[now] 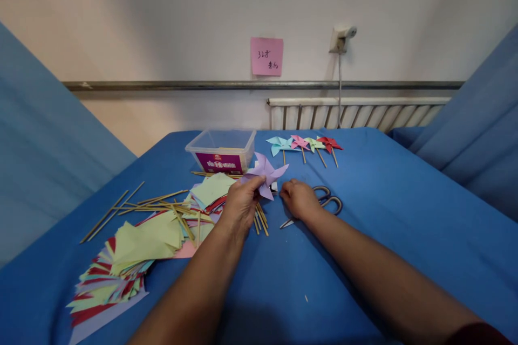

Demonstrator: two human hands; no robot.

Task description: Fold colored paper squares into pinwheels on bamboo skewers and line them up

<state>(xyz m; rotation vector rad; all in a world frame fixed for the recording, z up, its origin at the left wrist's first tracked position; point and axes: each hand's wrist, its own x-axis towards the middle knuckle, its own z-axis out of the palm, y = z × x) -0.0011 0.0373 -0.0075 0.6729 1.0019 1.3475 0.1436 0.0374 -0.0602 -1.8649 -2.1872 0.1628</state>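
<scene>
Between the thumb and fingers of my left hand (pixel 243 199) is a purple paper pinwheel (pixel 266 173), its folded blades spread and facing up. My right hand (pixel 298 198) is low over the table just right of it, fingers curled together and pointing down; what they hold, if anything, is hidden. Under and beside that hand lie scissors (pixel 332 205), with dark handles to its right and blade tips showing below the palm. A small white object (pixel 274 187) is partly hidden behind the pinwheel. Several short sticks (pixel 261 219) lie below my left hand.
Fanned coloured paper squares (pixel 148 242) and loose sticks (pixel 157 205) cover the left side. A clear plastic box (pixel 220 157) with a purple label stands at the back. Several finished pinwheels (pixel 299 143) lie in a row at the back right. Blue cloth (pixel 404 215) covers the table.
</scene>
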